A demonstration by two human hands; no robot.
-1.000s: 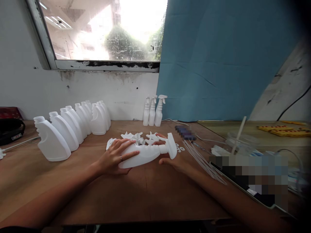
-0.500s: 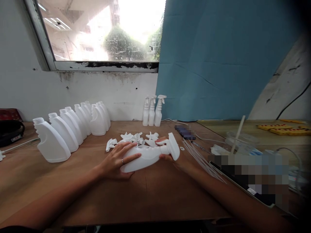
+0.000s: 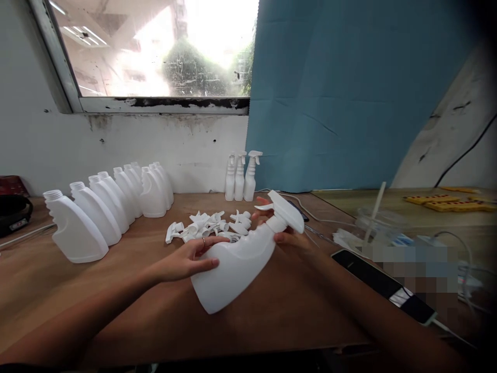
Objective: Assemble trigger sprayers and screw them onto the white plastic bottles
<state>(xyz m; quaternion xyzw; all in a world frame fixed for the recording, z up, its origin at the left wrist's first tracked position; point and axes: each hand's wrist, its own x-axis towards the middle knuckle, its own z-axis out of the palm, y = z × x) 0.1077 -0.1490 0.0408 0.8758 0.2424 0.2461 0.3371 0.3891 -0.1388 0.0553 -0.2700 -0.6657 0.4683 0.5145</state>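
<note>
A white spray bottle (image 3: 238,267) is held tilted above the table, its trigger head (image 3: 287,211) pointing up and right. My left hand (image 3: 196,256) grips the bottle's body near the base, thumb on the near side and fingers over the far edge. Around the neck, just below the trigger head, my right hand (image 3: 285,238) is closed, with some fingers hidden behind it. Beyond the bottle lies a pile of loose white trigger heads (image 3: 205,225).
Several open white bottles (image 3: 79,228) stand in rows at the left. Three slim spray bottles (image 3: 239,178) stand by the wall. At the right are a phone (image 3: 373,277) with a cable, a clear plastic container (image 3: 382,223) and yellow items (image 3: 446,202).
The spray bottle has turned so its broad side faces me, and its head has risen to the right. My left hand has shifted its hold on the body.
</note>
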